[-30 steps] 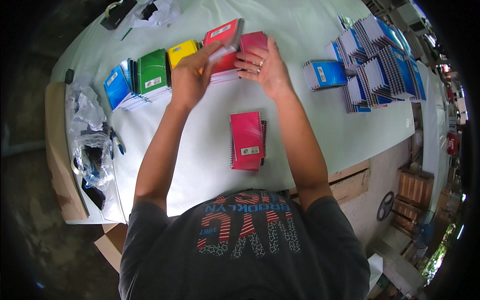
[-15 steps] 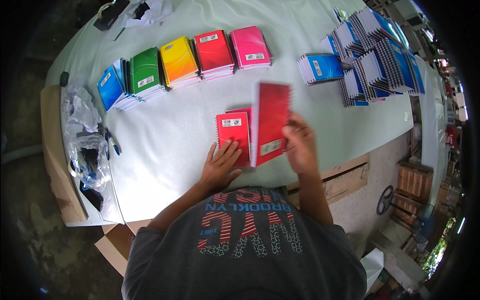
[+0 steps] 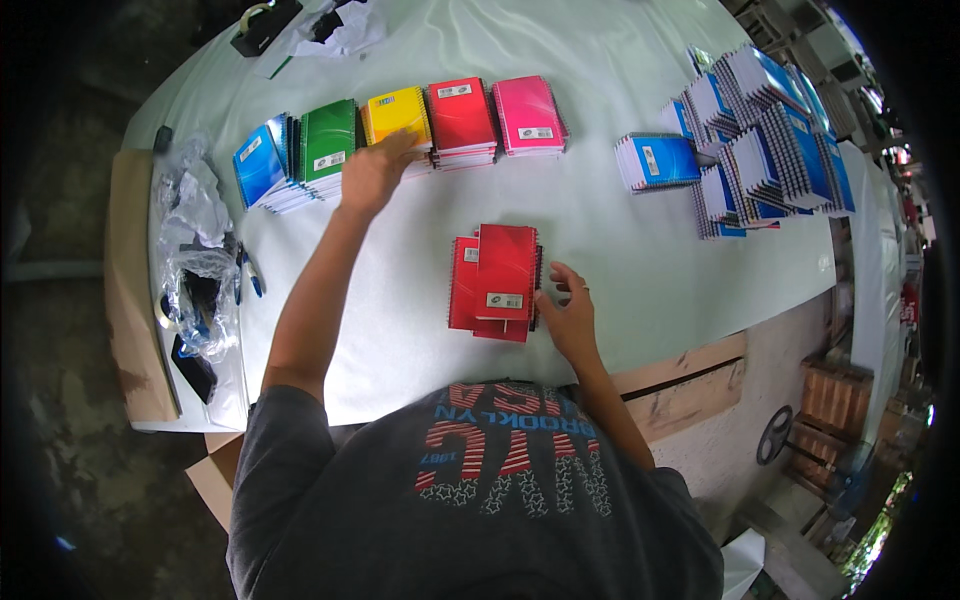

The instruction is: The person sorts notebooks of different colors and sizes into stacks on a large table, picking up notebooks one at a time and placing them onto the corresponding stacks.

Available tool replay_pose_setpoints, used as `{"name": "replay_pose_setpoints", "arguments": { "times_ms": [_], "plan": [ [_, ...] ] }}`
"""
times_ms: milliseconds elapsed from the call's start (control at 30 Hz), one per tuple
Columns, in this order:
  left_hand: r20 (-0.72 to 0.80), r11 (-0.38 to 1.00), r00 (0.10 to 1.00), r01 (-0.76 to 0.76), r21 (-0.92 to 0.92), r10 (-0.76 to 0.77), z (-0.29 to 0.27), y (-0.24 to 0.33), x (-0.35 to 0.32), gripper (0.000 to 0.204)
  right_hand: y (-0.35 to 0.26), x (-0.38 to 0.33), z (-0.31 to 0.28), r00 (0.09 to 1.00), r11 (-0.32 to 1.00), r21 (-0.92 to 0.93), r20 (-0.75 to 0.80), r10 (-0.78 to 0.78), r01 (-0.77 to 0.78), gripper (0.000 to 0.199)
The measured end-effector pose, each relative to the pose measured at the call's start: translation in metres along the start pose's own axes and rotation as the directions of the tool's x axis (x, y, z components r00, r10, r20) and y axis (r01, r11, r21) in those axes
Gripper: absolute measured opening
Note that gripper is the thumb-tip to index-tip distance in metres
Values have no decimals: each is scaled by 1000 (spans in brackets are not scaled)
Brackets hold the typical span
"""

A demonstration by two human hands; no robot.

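A small pile of red spiral notebooks lies in front of me, the top one set askew over those beneath. Beside its right edge is my right hand, open, fingers apart and slightly bent, the thumb close to the spiral. My left hand reaches across the table to the yellow notebook stack. Its fingers close over the near edge of the top yellow notebook, partly covering it. Left of this stand the green stack and blue stack; to the right, the red stack and pink stack.
Piles of blue spiral notebooks crowd the table's right side. At the left edge lie crumpled clear plastic, pens and a dark flat object. A tape dispenser sits at the far left. A cardboard box stands below.
My right hand has set the raised red notebook onto the pile and let go. My left hand has left the pile and moved forward and left to the yellow stack.
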State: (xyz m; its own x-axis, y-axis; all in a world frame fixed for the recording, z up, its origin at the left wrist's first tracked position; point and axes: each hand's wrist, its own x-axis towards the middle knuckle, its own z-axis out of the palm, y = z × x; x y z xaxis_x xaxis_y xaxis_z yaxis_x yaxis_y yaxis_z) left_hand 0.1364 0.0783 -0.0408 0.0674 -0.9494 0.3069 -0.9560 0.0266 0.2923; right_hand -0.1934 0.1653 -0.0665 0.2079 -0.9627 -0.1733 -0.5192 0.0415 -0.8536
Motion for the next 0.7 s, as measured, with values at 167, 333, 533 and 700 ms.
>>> {"name": "replay_pose_setpoints", "arguments": {
  "times_ms": [167, 333, 533, 700],
  "plan": [
    [-81, 968, 994, 48, -246, -70, -36, -3, 0, 25, -14, 3, -12, 999, 950, 313, 28, -20, 10, 43],
    [-78, 822, 838, -544, -165, 539, -80, 97, -47, 30, -83, 7, -33, 928, 375, 861, 373, -5, -344, 39],
    [-191, 823, 847, -529, -209, 496, -91, 147, -74, 36, -106, 19, -58, 947, 277, 924, 302, -108, -263, 34],
    [-182, 839, 858, -510, -192, 480, -51, 125, -122, 49, -99, 19, -96, 918, 436, 859, 366, -155, -268, 37]
  ]
}}
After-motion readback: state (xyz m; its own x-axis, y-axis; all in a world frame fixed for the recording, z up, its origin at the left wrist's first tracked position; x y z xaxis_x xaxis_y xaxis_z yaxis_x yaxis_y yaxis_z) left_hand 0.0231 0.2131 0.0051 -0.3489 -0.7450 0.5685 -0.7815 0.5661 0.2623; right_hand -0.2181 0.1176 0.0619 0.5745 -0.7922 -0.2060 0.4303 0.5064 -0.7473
